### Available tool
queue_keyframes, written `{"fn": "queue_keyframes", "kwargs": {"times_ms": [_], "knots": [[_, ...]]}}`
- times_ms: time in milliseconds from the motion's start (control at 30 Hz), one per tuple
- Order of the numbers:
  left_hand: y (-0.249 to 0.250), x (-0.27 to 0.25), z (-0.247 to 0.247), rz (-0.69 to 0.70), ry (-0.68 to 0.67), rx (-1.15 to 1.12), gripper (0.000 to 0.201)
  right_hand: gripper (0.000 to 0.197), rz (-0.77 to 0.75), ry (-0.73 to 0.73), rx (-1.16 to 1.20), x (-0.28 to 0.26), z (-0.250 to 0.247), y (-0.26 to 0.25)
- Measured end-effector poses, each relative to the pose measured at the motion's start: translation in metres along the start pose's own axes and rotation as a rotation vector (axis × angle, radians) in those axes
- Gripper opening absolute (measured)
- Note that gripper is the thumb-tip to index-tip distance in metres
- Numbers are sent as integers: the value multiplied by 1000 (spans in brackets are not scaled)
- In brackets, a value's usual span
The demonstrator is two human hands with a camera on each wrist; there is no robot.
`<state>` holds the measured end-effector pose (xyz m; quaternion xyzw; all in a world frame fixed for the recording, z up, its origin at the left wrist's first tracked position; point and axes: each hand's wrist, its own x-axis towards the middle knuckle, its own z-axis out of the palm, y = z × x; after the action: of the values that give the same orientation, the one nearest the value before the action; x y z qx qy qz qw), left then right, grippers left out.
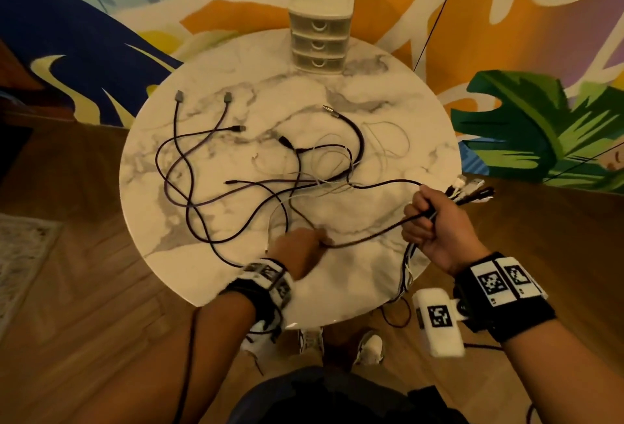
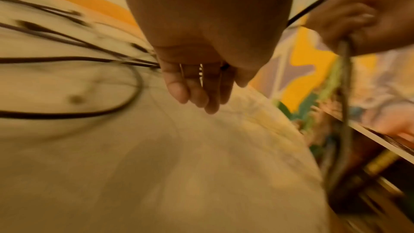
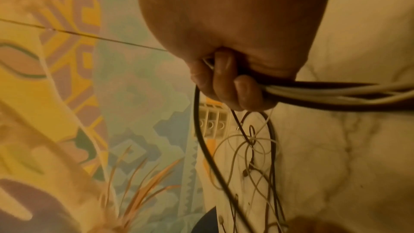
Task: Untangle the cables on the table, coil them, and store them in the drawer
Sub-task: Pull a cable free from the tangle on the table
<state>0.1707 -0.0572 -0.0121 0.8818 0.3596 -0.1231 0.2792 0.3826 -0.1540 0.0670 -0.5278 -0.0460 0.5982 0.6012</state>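
Dark cable (image 1: 368, 237) stretches between both hands, right hand (image 1: 435, 221) gripping a bundle (image 1: 469, 188).

1. We cannot see the left hand (image 1: 299, 248) clearly from the head view: it is smeared by motion, and its fingertips merge with the dark cable (image 1: 364, 237) there.
2. In the left wrist view the cables (image 2: 67, 59) and the worktop (image 2: 156, 166) are blurred; we cannot tell which strand, if any, the fingers (image 2: 190, 91) touch.
3. The bundle (image 3: 325, 93) in the right hand (image 3: 230, 84) runs off the right wrist picture's edge.
4. From the head view, the strands (image 1: 407, 271) below that hand drop behind the worktop rim.
5. The plug ends (image 1: 469, 188) beyond the fist are too small for us to tell their types.
6. The drawer unit (image 1: 319, 41) has its top blurred, and its contents are hidden.
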Motion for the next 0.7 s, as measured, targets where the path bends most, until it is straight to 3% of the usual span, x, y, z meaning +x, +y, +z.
{"fn": "queue_keyframes", "kwargs": {"times_ms": [67, 133, 167, 233, 300, 367, 467, 600, 700], "knots": [[-29, 0, -27, -147, 193, -130, 24, 46, -16, 30, 71, 2, -10, -6], [-40, 0, -69, -239, 482, -237, 30, 48, 3, 52, 51, 4, -15, -7], [-35, 1, -92, -238, 608, -242, 37, 49, 21, 60, -3, 6, -14, -5], [-9, -2, -129, -208, 708, -160, 52, 51, 37, 98, -152, 8, -8, 2], [22, -7, -147, -193, 639, 9, 56, 50, -25, 190, -247, 9, -1, 7], [46, -10, -144, -209, 463, 194, 55, 47, -137, 267, -264, 2, 7, 5], [68, -13, -123, -139, 290, 351, 51, 50, -291, 177, -377, -16, 22, -2], [98, -17, -98, 93, 270, 486, 39, 42, -379, -47, -602, -33, 44, -4], [109, -15, -85, 158, 274, 406, 31, 40, -413, 16, -671, -30, 51, -5]]}}
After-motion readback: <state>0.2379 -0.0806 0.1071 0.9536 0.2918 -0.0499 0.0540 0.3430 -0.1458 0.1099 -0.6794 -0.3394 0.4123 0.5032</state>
